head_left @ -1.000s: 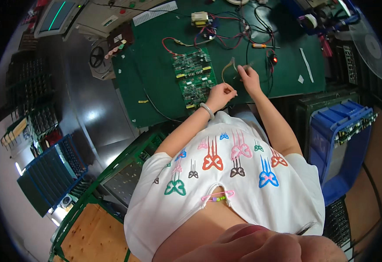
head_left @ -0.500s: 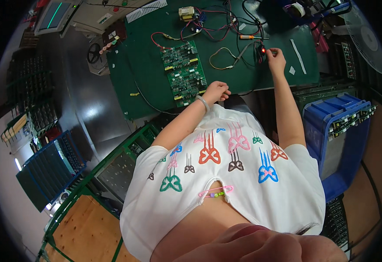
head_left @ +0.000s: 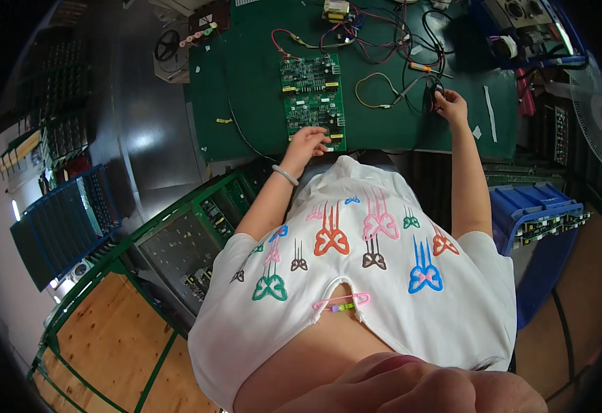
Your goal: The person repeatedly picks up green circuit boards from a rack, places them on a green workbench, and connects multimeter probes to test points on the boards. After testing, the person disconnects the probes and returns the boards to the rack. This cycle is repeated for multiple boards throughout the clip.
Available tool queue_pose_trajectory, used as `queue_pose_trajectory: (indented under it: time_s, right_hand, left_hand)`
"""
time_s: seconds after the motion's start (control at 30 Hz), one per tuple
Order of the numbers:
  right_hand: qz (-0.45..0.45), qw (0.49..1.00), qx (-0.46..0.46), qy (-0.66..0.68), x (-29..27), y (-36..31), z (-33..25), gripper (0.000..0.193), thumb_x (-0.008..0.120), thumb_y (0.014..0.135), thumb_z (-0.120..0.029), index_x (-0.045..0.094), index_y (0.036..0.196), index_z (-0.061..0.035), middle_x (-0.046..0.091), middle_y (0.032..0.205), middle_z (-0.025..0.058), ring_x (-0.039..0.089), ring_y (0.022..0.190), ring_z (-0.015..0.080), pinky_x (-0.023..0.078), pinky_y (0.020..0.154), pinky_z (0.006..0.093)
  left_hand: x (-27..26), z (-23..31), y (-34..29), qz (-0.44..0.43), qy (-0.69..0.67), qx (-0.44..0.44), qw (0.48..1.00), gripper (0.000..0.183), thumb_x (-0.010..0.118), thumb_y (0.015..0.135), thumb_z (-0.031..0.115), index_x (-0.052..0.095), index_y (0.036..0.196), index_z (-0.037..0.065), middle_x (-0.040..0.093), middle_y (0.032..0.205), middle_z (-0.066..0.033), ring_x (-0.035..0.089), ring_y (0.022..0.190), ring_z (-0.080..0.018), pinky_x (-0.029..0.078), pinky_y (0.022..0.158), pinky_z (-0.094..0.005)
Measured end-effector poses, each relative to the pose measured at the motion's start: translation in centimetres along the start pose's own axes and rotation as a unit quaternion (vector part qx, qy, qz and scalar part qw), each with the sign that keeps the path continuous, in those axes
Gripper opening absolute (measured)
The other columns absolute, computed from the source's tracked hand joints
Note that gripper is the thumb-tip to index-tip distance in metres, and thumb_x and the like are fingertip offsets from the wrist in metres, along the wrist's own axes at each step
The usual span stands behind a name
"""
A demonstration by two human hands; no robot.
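Observation:
Two joined green circuit boards (head_left: pixel 313 103) lie one behind the other on the green bench top (head_left: pixel 246 82). At the left part of the nearer board's front end is my left hand (head_left: pixel 308 146), its fingers loosely bent and apart, with nothing in them. Whether the fingertips touch the board I cannot tell. Farther right, my right hand (head_left: pixel 452 107) has its thumb and fingers closed on a small black switch (head_left: pixel 439 89) on a cable. My fingers partly hide the switch.
Red, black and purple wires (head_left: pixel 383 41) tangle behind the boards, near a small transformer (head_left: pixel 337 10). An orange-handled screwdriver (head_left: pixel 421 67) lies behind my right hand. A blue bin (head_left: pixel 531 196) with circuit boards stands at right, below a fan (head_left: pixel 593 110). A green metal rack (head_left: pixel 129 241) stands at left.
My left hand has shifted left along the front of the nearer board, and its fingers have loosened. The switch's red light, lit before, no longer shows. The whole view has shifted too.

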State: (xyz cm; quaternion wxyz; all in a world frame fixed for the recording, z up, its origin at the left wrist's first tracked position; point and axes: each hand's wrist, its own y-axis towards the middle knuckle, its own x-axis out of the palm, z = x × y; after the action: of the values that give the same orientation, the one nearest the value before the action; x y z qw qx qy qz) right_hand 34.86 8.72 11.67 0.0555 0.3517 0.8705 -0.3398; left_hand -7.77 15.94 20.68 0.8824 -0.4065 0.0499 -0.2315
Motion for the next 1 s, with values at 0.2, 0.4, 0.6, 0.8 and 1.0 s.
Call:
queue_pose_trajectory:
  time_s: [0.2,0.4,0.6,0.8,1.0]
  right_hand:
    - [0.119,0.916,-0.328,-0.2,7.7,-6.9,-8.4,0.028,0.078,0.081,-0.022,0.068,0.1,-0.0048,0.065,0.09,0.0125,0.064,0.083,0.0298,0.051,0.075,0.0419]
    - [-0.064,0.837,-0.482,-0.251,22.0,-6.1,-11.4,0.026,0.071,0.085,-0.017,0.066,0.109,-0.0106,0.065,0.102,0.0107,0.063,0.099,0.0346,0.053,0.081,0.0456]
    - [-0.092,0.789,-0.471,-0.383,25.3,-4.5,-11.8,0.025,0.069,0.082,-0.018,0.066,0.106,-0.0104,0.066,0.098,0.0105,0.065,0.096,0.034,0.054,0.078,0.0462]
    - [-0.064,0.782,-0.474,-0.4,25.5,-4.5,-12.2,0.015,0.064,0.081,-0.009,0.064,0.097,-0.0108,0.068,0.088,0.0123,0.067,0.085,0.0361,0.054,0.072,0.0484]
    - [-0.047,0.818,-0.414,-0.396,24.2,-2.6,-11.0,0.009,0.063,0.088,-0.009,0.06,0.096,-0.007,0.07,0.093,0.0148,0.067,0.084,0.0382,0.052,0.067,0.0499]
  left_hand:
    - [-7.2,1.6,6.6,0.162,0.174,0.285,0.929,0.028,0.067,0.092,0.011,0.06,0.117,0.0,0.07,0.094,-0.0092,0.065,0.072,-0.0174,0.054,0.067,-0.0296]
    - [-8.2,9.5,14.6,0.219,0.349,0.445,0.795,0.031,0.076,0.085,0.016,0.069,0.113,0.005,0.069,0.101,-0.0115,0.069,0.089,-0.0247,0.056,0.08,-0.037]
    - [-7.7,11.3,16.5,0.171,0.451,0.402,0.779,0.021,0.074,0.086,0.026,0.075,0.1,0.011,0.074,0.084,-0.0095,0.072,0.078,-0.0274,0.057,0.072,-0.0388]
    - [-7.8,11.1,17.2,0.214,0.483,0.375,0.761,0.017,0.066,0.091,0.024,0.071,0.087,0.009,0.073,0.084,-0.0104,0.071,0.078,-0.0303,0.057,0.069,-0.043]
    - [-8.6,11.0,16.6,0.183,0.404,0.4,0.802,0.012,0.06,0.093,0.014,0.07,0.094,0.007,0.075,0.09,-0.0095,0.072,0.083,-0.03,0.058,0.075,-0.0402]
